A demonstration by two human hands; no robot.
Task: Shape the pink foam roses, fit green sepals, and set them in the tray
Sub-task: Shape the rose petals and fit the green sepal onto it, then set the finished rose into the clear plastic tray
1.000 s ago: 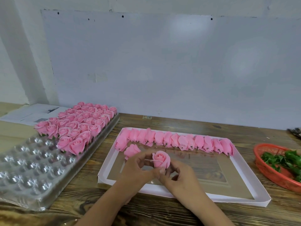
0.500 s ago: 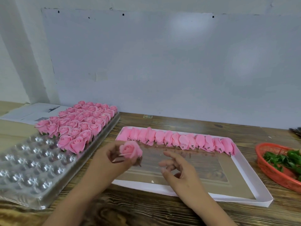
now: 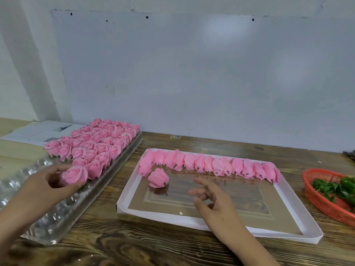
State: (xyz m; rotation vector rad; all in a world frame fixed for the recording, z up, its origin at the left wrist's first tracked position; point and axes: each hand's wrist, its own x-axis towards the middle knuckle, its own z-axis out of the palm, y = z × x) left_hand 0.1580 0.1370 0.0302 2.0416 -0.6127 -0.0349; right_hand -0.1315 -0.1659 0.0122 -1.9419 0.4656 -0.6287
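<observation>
Wooden table [image 3: 153, 246], dark grain, fills the lower frame. Pale wall [image 3: 192, 73] behind it, with a large lighter panel [image 3: 192, 54] fixed flat against the wall, a few small dark holes along its top edge. At 9 o'clock, printed paper sheets [image 3: 38, 131] lie flat on a tan surface [image 3: 17, 150] that adjoins the table's left side. At 12 o'clock on the table's back edge, a small sticker or tag [image 3: 175, 136], too small to read. At 3 o'clock, dark object [image 3: 350, 154] cut off by the frame edge, possibly a tool.
</observation>
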